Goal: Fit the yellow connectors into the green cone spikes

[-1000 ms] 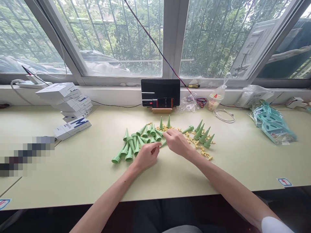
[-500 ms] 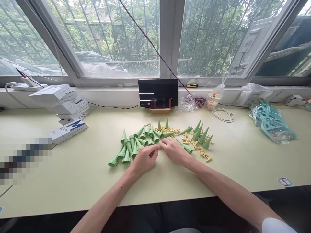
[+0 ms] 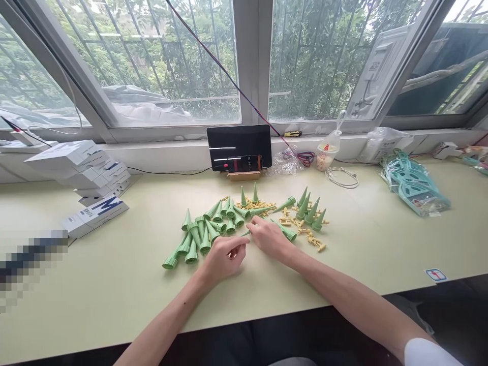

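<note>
Several green plastic cone spikes (image 3: 198, 235) lie in a heap on the pale green table (image 3: 114, 274); a few more stand upright (image 3: 310, 211) to the right. Small yellow parts (image 3: 305, 231) are scattered among them. My right hand (image 3: 269, 238) is closed around one green spike (image 3: 284, 231), whose wide end sticks out to the right and thin tip to the left. My left hand (image 3: 224, 256) sits just left of it, fingers curled with thumb and forefinger pinched together near the spike's tip; what they pinch is too small to name.
A dark tablet with a phone on a wooden stand (image 3: 239, 152) is at the back centre. White boxes (image 3: 82, 170) are stacked at the left. A bag of teal plastic parts (image 3: 414, 185), a white cable (image 3: 341, 177) and a plastic bag (image 3: 328, 150) lie at the back right.
My right hand picked a green spike out of the heap and drew it toward me. My left hand stayed close beside it. The camera view shifted slightly.
</note>
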Demonstrator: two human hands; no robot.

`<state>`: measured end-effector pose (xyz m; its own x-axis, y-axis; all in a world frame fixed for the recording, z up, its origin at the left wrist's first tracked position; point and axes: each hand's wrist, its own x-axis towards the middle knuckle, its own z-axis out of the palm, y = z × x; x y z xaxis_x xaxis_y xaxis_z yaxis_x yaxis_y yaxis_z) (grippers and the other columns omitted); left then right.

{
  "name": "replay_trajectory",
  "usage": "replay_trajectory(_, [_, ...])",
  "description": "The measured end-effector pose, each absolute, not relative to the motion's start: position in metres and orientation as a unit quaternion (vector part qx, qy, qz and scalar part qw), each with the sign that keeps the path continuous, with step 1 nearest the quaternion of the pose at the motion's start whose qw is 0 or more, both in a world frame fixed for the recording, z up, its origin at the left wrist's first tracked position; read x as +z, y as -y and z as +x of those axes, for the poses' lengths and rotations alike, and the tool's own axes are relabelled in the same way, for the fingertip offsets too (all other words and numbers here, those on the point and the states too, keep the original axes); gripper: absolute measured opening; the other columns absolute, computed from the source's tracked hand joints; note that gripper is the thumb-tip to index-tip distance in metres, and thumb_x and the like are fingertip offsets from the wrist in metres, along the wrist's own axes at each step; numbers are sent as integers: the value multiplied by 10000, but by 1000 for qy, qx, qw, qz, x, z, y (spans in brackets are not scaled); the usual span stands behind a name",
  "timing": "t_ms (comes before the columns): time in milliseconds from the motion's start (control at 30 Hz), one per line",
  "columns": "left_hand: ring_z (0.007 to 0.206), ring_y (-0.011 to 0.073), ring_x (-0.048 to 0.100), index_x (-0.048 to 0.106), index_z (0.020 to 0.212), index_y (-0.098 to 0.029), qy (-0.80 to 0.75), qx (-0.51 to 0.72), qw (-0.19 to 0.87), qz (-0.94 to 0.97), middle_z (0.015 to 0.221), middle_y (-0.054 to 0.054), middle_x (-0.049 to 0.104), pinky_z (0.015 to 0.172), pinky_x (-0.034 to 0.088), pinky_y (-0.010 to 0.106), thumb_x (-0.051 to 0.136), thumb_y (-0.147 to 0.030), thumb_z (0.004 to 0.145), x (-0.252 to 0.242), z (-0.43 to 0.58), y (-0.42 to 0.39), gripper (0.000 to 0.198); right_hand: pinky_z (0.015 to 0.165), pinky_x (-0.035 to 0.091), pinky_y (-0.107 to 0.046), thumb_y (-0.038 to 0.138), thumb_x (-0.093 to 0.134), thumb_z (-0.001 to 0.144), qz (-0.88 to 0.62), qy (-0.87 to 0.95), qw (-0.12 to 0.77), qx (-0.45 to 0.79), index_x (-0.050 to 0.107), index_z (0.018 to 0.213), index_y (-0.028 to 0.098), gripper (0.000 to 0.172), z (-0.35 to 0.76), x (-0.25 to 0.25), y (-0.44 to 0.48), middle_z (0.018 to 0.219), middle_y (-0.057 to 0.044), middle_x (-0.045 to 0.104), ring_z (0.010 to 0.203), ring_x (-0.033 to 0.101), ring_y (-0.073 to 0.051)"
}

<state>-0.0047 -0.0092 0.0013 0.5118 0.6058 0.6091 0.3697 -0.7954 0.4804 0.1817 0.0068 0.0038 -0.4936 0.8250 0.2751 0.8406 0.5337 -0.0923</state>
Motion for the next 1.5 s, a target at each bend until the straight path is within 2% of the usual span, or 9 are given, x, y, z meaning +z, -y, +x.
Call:
replay_trajectory(300, [471, 84, 408, 685, 881, -173, -324, 363, 136, 863, 552, -30, 541, 503, 364, 206, 479, -90, 849, 0, -5, 8, 225, 555, 345, -246, 115, 489, 949, -488, 848, 207, 26, 638, 1011, 178, 173, 182, 0, -8, 1014, -67, 609, 716, 584, -138])
replay_trajectory(433, [479, 87, 393, 684, 892, -175, -332, 355, 137, 863, 559, -34, 519, 510, 353, 209, 466, -86, 860, 1, -5, 8, 238, 633, 421, -238, 131, 507, 949, -478, 828, 281, 80, 640, 1065, 184, 184, 181, -4, -8, 1038, -63, 614, 817, 610, -153])
replay_trajectory(633, [486, 92, 375, 675, 859, -175, -343, 355, 123, 861, 552, -37, 489, 508, 329, 221, 463, -83, 864, 1, -5, 6, 231, 717, 487, -260, 143, 519, 944, -430, 782, 422, 163, 624, 1056, 177, 157, 176, -5, -5, 1009, -68, 620, 825, 597, -157])
replay_trajectory(800, [508, 99, 415, 678, 869, -176, -372, 356, 126, 848, 597, -19, 543, 524, 357, 227, 476, -111, 880, 1, -5, 5, 213, 622, 491, -258, 230, 511, 945, -420, 718, 496, 250, 582, 979, 184, 91, 170, 0, 2, 896, -49, 626, 719, 587, -152])
replay_trajectory(933, [555, 99, 484, 666, 953, -179, -400, 378, 148, 822, 725, 10, 629, 552, 413, 222, 487, -159, 916, 3, -4, 5, 184, 559, 482, -249, 324, 505, 961, -418, 666, 531, 316, 548, 972, 200, 131, 169, 3, 5, 781, -7, 602, 598, 562, -124])
replay_trajectory(1033, [588, 99, 537, 629, 1055, -181, -430, 378, 191, 797, 849, 30, 660, 551, 452, 218, 539, -252, 927, 6, -3, 5, 172, 501, 483, -242, 389, 532, 952, -399, 624, 561, 369, 540, 961, 204, 185, 168, 5, 6, 757, 2, 593, 545, 559, -113])
replay_trajectory(1133, [601, 98, 566, 581, 1175, -196, -436, 342, 262, 790, 990, 50, 668, 513, 469, 215, 596, -344, 903, 8, -1, 6, 310, 443, 467, -232, 431, 566, 933, -383, 587, 587, 406, 534, 938, 205, 229, 167, 6, 6, 728, 12, 585, 500, 551, -106])
replay_trajectory(1333, [619, 115, 581, 581, 1220, -185, -415, 336, 359, 766, 860, 32, 671, 565, 517, 235, 556, -387, 933, 7, -1, 5, 352, 455, 478, -232, 437, 557, 946, -369, 552, 609, 434, 500, 913, 209, 238, 167, 6, 5, 697, 27, 565, 519, 574, -111])
replay_trajectory(1500, [555, 114, 612, 535, 1280, -173, -365, 303, 533, 701, 974, 101, 694, 433, 440, 205, 498, -460, 958, 12, -3, 4, 433, 448, 462, -219, 447, 565, 938, -399, 531, 616, 423, 509, 966, 214, 241, 168, 4, 4, 730, 20, 576, 548, 575, -111])
